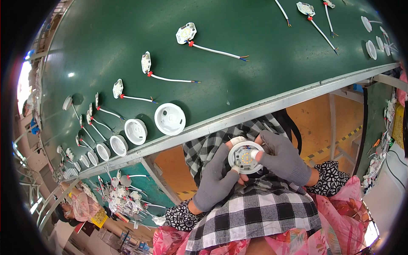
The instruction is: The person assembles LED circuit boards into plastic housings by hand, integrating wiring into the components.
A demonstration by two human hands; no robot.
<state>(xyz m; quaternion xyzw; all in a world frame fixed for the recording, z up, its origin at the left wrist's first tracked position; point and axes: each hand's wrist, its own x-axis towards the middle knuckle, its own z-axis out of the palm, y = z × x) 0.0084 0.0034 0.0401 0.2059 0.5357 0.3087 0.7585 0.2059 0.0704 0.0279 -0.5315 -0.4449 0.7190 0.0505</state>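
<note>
Over my lap I hold a round white lamp housing (254, 170) with both hands. An LED circuit board (245, 158) with yellow dots sits inside its rim. My left hand (216, 180), in a grey glove with bare or white-wrapped fingertips, grips the housing from the left and below. My right hand (284, 159), gloved the same way, closes on its right side, the white-wrapped thumb lying over the board. The fingers behind the housing are partly hidden.
On the green table, empty white housings (170, 119) line the near metal edge (238, 111). Farther back lie LED boards (186, 33) with white cables (219, 52). At lower left is a heap of wired parts (123, 193). Another person (80, 206) sits beyond it.
</note>
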